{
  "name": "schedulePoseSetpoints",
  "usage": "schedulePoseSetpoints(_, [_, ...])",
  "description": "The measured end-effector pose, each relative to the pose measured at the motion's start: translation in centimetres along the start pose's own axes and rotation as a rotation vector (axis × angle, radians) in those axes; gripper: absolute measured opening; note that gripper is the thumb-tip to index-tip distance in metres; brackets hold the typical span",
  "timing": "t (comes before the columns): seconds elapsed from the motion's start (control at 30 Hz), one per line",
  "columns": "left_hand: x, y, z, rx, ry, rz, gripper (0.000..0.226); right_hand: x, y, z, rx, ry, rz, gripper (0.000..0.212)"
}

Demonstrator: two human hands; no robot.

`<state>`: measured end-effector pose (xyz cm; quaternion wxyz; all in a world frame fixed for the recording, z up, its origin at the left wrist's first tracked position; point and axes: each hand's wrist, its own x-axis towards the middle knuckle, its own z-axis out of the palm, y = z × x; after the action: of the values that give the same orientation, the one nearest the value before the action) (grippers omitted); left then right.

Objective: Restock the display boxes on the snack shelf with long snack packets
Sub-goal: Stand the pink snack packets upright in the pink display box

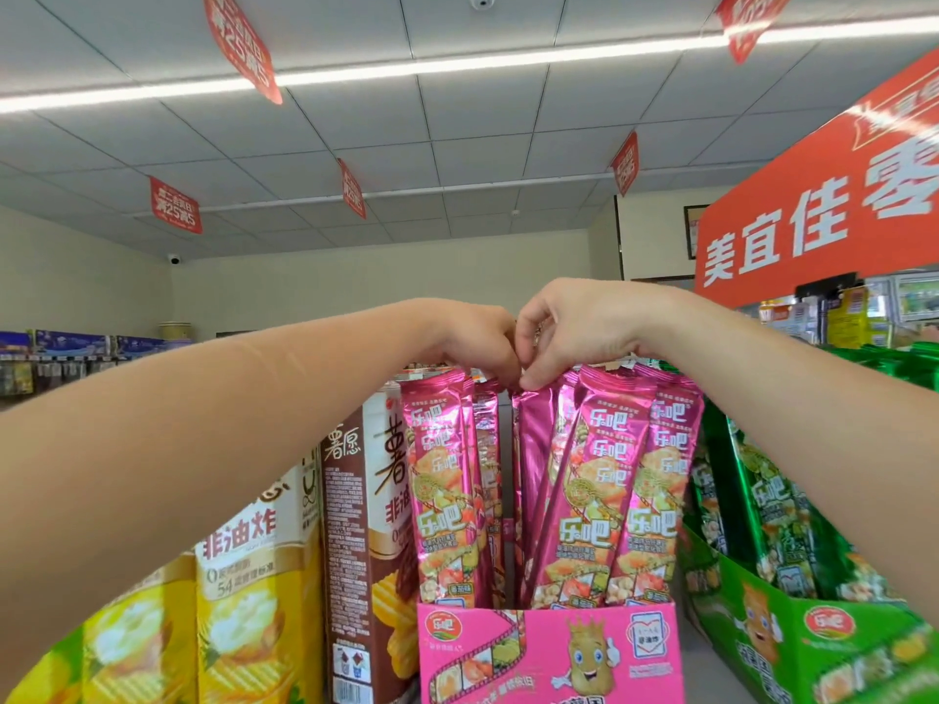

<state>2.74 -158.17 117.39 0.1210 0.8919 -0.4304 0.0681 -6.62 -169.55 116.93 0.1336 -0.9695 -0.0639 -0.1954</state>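
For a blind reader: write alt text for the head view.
Left hand and right hand grip the tops of pink snack packets standing in a pink display box. A green display box of green packets stands to its right.

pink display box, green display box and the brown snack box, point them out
pink display box (549,652), head view, front panel
green display box (792,647), head view, front face
brown snack box (348,525), head view, side panel

Single wide-angle head view, facing forward, close on pink display box (549,652); ceiling (457,124) above.
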Motion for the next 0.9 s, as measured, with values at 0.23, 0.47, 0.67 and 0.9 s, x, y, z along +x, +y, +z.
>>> schedulePoseSetpoints(0.23, [-2.0, 0.1, -1.6, -0.178, -0.053, 0.029, 0.017, 0.6, 0.2, 0.8, -0.033, 0.148, 0.004, 0.052])
schedulePoseSetpoints(0.47, [-2.4, 0.3, -1.6, -0.157, -0.159, 0.010, 0.037, -3.0, 1.2, -1.8, 0.049, 0.028, 0.025, 0.041])
schedulePoseSetpoints(0.67, [-1.8, 0.9, -0.5, 0.060, -0.076, 0.090, 0.007, -7.5, 0.7, -2.0, -0.127, -0.094, -0.006, 0.057])
schedulePoseSetpoints(0.9, [-1.7, 2.0, 0.2, 0.230, -0.087, 0.120, 0.030, -7.4, 1.7, 0.0, -0.019, -0.090, -0.144, 0.018])
